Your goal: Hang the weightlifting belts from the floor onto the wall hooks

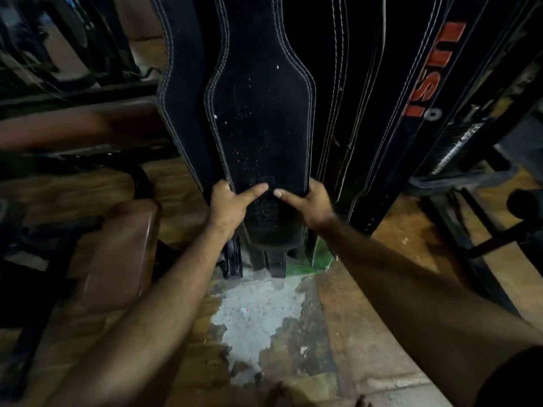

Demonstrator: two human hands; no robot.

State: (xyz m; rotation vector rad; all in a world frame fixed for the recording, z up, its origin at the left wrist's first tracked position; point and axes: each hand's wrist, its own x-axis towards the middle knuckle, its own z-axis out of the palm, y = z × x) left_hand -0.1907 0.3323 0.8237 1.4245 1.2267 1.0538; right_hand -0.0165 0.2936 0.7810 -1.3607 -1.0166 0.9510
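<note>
Head view: both hands (269, 205) grip the belt (260, 124), hanging vertically, lengthwise.

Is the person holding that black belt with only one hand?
No, both the left hand and right hand grip the black belt at its edges.

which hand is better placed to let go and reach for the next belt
Left, marginally. Both the left hand and right hand grip the front belt symmetrically, but the right faces hanging belts, while open floor lies lower left.
</note>
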